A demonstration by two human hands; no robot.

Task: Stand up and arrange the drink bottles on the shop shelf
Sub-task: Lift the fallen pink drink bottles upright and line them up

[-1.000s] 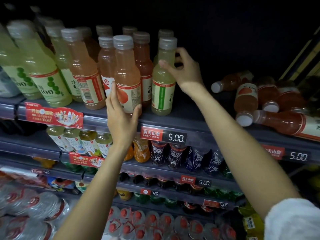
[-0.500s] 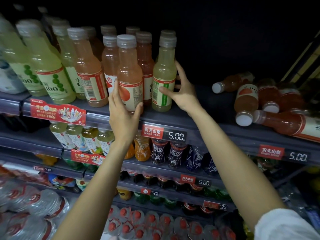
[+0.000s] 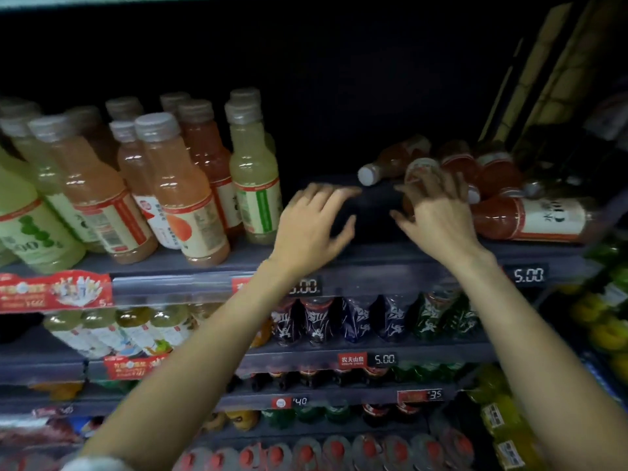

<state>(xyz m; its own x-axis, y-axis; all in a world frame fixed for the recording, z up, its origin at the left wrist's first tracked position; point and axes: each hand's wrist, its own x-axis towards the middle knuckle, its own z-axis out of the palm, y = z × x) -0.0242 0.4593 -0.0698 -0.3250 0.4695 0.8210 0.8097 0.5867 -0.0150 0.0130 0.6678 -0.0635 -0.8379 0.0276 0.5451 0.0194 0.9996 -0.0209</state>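
Note:
On the top shelf (image 3: 373, 254) several orange and pale green drink bottles stand upright at the left, the nearest a green one (image 3: 255, 185) and an orange one (image 3: 183, 198). At the right, several red-orange bottles lie toppled, among them a small one (image 3: 390, 161) and a large one (image 3: 530, 219). My left hand (image 3: 312, 222) hovers with spread fingers over the bare gap in the shelf. My right hand (image 3: 438, 212) stretches its fingers over a lying bottle (image 3: 421, 166) in the pile; the frame is blurred and no grip shows.
Price tags (image 3: 528, 275) run along the shelf's front edge. Lower shelves hold dark wrapped bottles (image 3: 353, 321), small tea bottles (image 3: 102, 331) and red-capped bottles (image 3: 336, 450). Yellow-green bottles (image 3: 605, 334) fill the rack at the right. The shelf's back is dark.
Both hands have left the upright orange and green bottles and swung right. The left hand is now over the gap, the right hand over the toppled bottles. The camera turned right too.

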